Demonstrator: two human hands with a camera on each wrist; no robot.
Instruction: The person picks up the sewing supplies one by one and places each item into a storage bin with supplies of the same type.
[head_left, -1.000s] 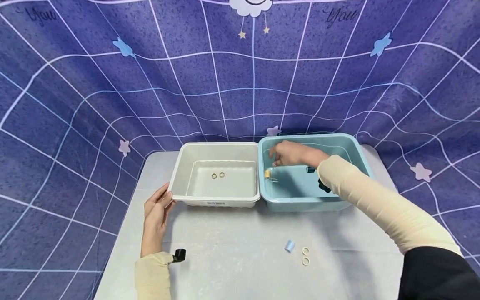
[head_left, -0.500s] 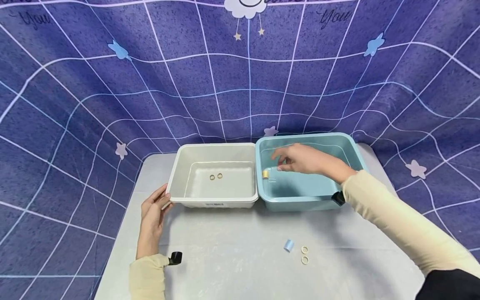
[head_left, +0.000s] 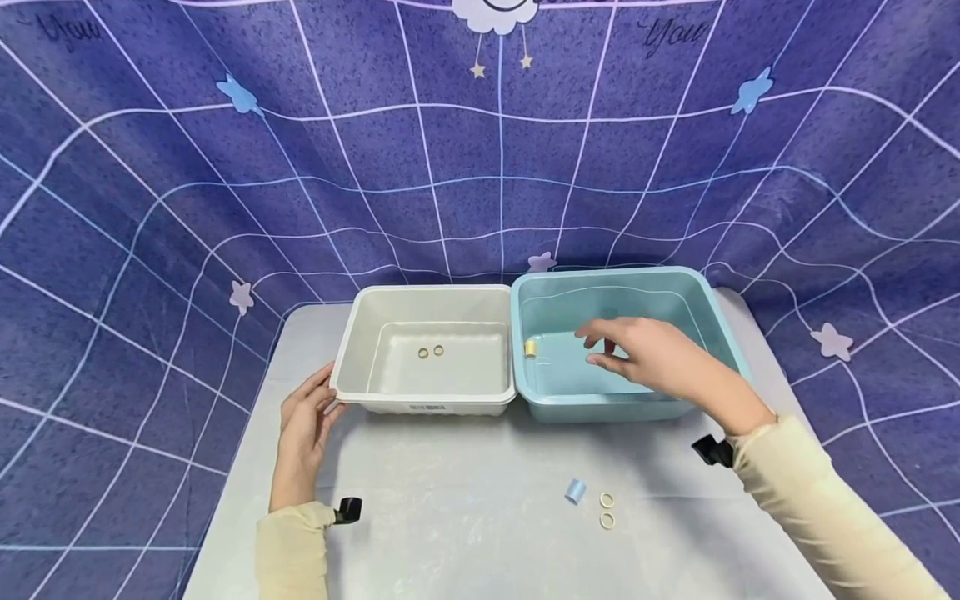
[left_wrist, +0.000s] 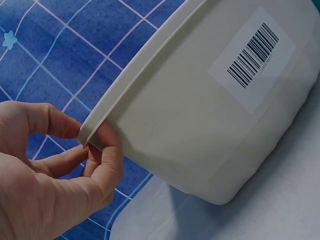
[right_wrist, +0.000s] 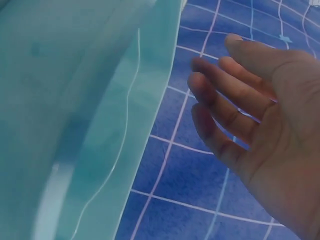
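My left hand [head_left: 302,421] grips the near left corner of a white plastic bin [head_left: 431,400]. In the left wrist view, its fingers and thumb pinch the bin's rim [left_wrist: 142,67]. Two small gold-coloured rings [head_left: 431,352] lie on that bin's floor. My right hand [head_left: 645,354] hovers over a light blue plastic bin [head_left: 622,408], fingers loosely bent and holding nothing; the right wrist view shows the hand [right_wrist: 270,110] apart from the bin's wall [right_wrist: 125,115]. Inside the blue bin, near its left wall, is a small yellow cylinder [head_left: 530,349], like a thread spool.
The two bins stand side by side at the back of a white-covered table [head_left: 450,517]. In front lie a small light blue cylinder [head_left: 575,491] and two cream rings [head_left: 607,510]. A purple-blue gridded curtain [head_left: 480,200] hangs behind and at the sides.
My right hand has moved rightward and nearer to me, away from the yellow cylinder. The left hand keeps its grip on the white bin's corner.
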